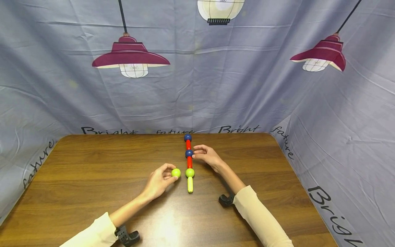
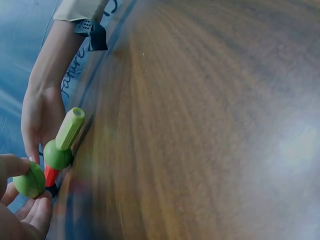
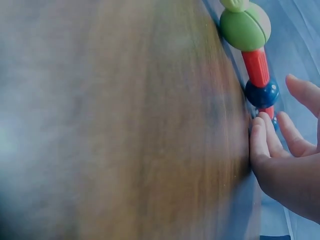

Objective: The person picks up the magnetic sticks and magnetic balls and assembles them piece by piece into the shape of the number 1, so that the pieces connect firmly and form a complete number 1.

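My left hand (image 1: 156, 181) pinches a loose yellow-green ball (image 1: 176, 173) between thumb and fingertips, just left of a row of joined toy pieces. From far to near, that row has a far blue ball (image 1: 188, 138), a red stick (image 1: 188, 145), another blue ball (image 1: 189, 153), a second red stick (image 1: 189, 162), a green ball (image 1: 190, 173) and a yellow-green stick (image 1: 190, 185). Beside the nearer blue ball is my right hand (image 1: 209, 157), fingers loosely bent. In the right wrist view its thumb (image 3: 302, 92) stands apart from that blue ball (image 3: 262, 93); fingertip contact is unclear.
The pieces lie on a brown wooden table (image 1: 92, 171). Behind it and at the sides hangs a grey-blue curtain (image 1: 191, 85) printed with lamps and words. A black wrist device (image 1: 126, 236) sits on the left wrist, another (image 1: 226, 200) on the right.
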Demonstrator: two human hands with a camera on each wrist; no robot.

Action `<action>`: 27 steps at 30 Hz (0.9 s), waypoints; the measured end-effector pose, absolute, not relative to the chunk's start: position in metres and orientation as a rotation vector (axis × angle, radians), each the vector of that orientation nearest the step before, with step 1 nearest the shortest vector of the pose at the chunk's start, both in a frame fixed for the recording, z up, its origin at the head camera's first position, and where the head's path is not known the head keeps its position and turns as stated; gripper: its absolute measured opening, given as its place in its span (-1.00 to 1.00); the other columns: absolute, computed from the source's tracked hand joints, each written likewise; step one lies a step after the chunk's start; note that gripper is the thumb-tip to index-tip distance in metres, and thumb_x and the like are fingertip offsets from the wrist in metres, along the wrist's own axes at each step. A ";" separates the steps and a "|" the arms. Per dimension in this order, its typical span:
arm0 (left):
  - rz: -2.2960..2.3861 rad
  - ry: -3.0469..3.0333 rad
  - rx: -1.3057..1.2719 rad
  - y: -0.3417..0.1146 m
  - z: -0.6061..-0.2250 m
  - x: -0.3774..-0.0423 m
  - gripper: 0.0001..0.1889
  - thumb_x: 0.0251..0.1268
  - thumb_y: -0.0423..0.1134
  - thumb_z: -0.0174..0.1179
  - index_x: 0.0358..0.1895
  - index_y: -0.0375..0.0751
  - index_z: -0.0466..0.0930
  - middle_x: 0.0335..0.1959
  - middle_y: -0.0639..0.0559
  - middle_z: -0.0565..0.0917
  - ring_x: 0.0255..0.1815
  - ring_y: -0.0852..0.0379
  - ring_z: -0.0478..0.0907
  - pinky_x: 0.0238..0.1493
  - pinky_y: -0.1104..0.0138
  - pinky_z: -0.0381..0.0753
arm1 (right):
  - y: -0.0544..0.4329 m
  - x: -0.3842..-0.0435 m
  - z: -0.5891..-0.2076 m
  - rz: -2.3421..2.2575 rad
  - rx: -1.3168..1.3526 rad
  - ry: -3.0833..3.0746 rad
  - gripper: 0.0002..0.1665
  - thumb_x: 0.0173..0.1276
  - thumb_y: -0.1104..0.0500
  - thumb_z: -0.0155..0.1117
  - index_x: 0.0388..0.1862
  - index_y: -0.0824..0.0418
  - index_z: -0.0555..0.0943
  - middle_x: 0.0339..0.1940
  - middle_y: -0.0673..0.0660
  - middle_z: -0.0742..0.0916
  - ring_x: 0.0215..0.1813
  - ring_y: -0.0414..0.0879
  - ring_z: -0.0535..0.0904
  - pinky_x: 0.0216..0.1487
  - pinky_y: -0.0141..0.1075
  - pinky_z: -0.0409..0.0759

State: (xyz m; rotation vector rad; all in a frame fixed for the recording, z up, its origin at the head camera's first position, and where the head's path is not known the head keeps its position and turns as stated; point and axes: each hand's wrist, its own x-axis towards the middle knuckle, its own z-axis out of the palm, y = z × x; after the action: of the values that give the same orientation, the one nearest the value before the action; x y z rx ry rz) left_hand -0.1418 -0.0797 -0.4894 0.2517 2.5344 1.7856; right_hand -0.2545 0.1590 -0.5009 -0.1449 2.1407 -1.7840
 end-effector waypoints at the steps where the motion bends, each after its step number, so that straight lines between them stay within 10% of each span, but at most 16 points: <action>1: 1.783 2.536 0.254 -0.080 -0.490 -0.141 -0.68 0.17 -0.45 0.40 -0.01 -0.21 0.61 -0.05 -0.12 0.69 -0.04 -0.08 0.68 0.01 0.21 0.67 | 0.160 -0.253 -0.501 -1.780 -0.144 2.140 -0.41 0.28 0.26 0.44 0.27 0.32 0.51 0.07 0.23 0.68 0.12 0.02 0.59 0.19 -0.17 0.53; 27: 1.831 2.382 0.334 -0.069 -0.496 -0.108 -0.67 0.14 -0.45 0.42 -0.05 -0.26 0.57 -0.07 -0.17 0.62 -0.05 -0.11 0.66 0.02 0.30 0.65 | 0.175 -0.189 -0.495 -1.747 -0.146 2.066 -0.53 0.31 0.24 0.38 0.11 0.47 0.54 -0.06 0.19 0.70 -0.06 -0.09 0.63 0.03 -0.23 0.63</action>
State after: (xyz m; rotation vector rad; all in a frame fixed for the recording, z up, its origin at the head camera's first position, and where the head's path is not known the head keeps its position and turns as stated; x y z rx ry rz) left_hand -0.1082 -0.0694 -0.4963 0.3342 2.3816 1.8310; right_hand -0.1895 0.1751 -0.4947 -0.1462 2.0658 -1.7472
